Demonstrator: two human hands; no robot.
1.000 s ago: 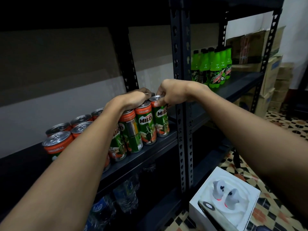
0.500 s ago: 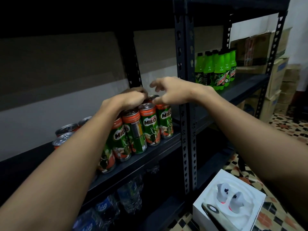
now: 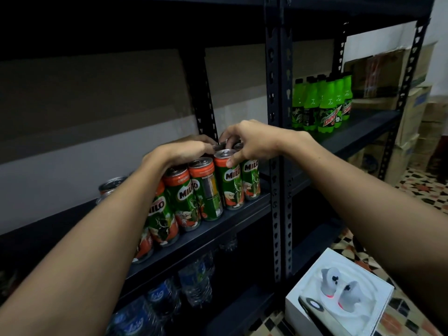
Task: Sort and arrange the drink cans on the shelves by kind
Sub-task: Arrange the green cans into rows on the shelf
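Your right hand (image 3: 252,144) pinches Milo can (image 3: 229,180) rim beside upright post (image 3: 276,141); left hand (image 3: 179,151) curled over neighbouring can tops. Risk: sideways nudge topples packed row off shelf (image 3: 242,214) edge.

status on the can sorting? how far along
Done: Milo cans stand grouped in rows on the shelf. In hand: left hand and right hand grip can tops at the row's right end. Left: squaring that end; the cans behind the arms are hidden.
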